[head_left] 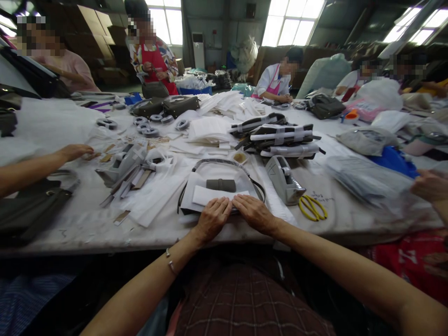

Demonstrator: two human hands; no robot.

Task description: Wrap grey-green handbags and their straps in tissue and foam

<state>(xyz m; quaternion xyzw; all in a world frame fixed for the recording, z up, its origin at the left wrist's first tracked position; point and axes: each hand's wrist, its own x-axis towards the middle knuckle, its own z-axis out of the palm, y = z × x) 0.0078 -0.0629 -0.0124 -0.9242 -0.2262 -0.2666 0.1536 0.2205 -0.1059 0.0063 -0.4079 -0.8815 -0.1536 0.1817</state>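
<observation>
A dark olive handbag lies on the table in front of me, its wrapped handle curving away at the back. White foam sheet covers much of its upper side, with a folded white strip across the middle. My left hand and my right hand meet side by side at the strip's near edge. Their fingers are together and bent over that edge; the thumbs are hidden. Right of the bag stands a grey tape dispenser, beside yellow-handled scissors.
Wrapped bags are stacked behind the dispenser. Another tape dispenser and loose white strips lie to the left. A co-worker's arm reaches in at left, another person's hand at right. Several people work across the table.
</observation>
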